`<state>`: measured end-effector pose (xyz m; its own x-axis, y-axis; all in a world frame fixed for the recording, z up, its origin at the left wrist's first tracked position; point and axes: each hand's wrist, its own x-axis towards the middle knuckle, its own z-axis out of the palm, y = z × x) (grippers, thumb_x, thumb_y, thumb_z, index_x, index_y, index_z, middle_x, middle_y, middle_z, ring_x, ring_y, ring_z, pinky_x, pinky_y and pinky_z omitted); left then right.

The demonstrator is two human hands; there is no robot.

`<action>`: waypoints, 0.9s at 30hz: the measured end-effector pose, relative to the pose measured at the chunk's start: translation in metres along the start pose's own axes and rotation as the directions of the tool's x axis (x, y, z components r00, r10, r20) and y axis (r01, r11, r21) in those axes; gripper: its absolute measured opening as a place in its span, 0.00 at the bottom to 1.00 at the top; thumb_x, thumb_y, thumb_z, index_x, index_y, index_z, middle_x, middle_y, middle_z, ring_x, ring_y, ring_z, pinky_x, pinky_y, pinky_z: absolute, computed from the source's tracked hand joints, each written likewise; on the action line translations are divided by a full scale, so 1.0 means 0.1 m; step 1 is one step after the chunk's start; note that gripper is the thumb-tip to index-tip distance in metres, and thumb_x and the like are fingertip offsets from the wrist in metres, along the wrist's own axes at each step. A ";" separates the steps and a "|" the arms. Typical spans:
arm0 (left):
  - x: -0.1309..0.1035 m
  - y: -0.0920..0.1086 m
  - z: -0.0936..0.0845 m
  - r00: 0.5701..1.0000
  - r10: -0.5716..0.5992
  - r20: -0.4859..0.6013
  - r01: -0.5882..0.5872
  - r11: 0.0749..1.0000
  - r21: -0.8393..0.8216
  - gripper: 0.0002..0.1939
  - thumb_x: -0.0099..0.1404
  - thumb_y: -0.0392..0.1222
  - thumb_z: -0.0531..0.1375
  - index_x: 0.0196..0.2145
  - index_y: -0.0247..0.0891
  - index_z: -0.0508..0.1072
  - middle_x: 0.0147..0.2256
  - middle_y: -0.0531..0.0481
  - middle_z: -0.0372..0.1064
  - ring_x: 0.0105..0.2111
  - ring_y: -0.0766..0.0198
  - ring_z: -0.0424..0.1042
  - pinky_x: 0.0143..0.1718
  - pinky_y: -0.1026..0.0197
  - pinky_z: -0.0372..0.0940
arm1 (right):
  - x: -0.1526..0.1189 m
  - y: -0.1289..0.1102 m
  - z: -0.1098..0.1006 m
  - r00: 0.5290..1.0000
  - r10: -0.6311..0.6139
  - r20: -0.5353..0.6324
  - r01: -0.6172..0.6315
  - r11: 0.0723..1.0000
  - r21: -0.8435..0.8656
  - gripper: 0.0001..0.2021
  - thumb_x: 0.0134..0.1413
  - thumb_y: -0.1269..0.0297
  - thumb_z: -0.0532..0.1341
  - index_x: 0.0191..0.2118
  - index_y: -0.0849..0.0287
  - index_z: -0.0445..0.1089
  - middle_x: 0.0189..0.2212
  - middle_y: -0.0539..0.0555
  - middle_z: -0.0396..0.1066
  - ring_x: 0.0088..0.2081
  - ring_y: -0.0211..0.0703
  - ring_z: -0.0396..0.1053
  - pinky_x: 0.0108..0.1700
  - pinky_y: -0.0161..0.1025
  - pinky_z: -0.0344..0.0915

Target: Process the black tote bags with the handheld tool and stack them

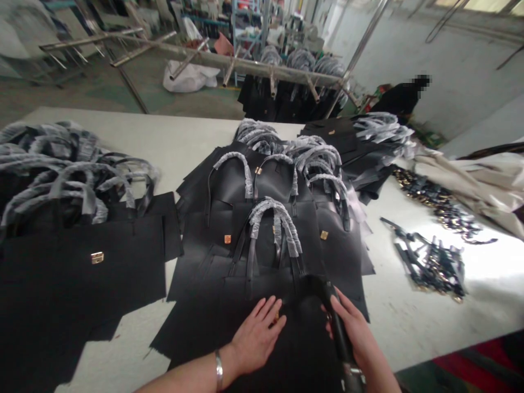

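Lower centre: left hand (257, 334) lies flat, apparently steadying black panel (303, 349); right hand (355, 322) clasps black tool (339, 333). Next move likely calls for steady aim.

Left hand (258, 334) rests on a black panel (303, 349); right hand (355, 323) grips a black tool (340, 338).

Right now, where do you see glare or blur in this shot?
Head view: strong glare whitens the tabletop beside the dark straps; head view: softer sheen on the black bag panels; head view: the far white sack looks soft.
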<state>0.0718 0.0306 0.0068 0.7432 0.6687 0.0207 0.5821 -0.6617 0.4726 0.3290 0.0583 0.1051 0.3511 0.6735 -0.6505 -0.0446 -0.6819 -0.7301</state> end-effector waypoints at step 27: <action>-0.12 0.08 0.06 1.000 -0.002 -0.019 0.005 0.992 0.128 0.26 0.72 0.43 0.54 0.66 0.40 0.58 0.70 0.41 0.40 0.70 0.48 0.41 0.68 0.47 0.38 | 0.13 -0.17 0.02 0.996 -0.091 -0.005 0.091 0.992 0.084 0.43 0.44 0.47 0.70 0.65 0.55 0.60 0.26 0.47 0.74 0.18 0.38 0.66 0.18 0.35 0.65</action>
<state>0.0700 0.0153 0.0052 0.7357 0.6764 0.0360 0.6229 -0.6966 0.3560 0.3320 0.0794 0.1092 0.3586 0.7314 -0.5801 -0.0906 -0.5912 -0.8014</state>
